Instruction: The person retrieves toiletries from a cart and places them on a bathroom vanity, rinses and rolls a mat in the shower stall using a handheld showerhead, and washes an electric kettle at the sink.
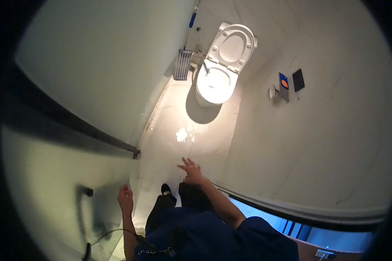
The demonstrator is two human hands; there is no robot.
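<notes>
Above the dark trousers, near the middle of the view, my right hand (191, 171) has its fingers spread and holds nothing. My left hand (125, 195) is raised beside the frosted glass panel at the left, its fingers curled; whether anything is in them is too small to tell. Farther ahead stands a white toilet (215, 82) with its lid and seat raised. A striped mop head (183, 64) on a pole with a blue part (192, 20) leans by the wall, left of the toilet.
On the right wall are a small metal holder (272, 92), a panel with an orange and blue picture (283, 81) and a dark panel (298, 80). A dark rail (96, 140) crosses the left glass. A glare spot lies on the tiled floor (161, 143).
</notes>
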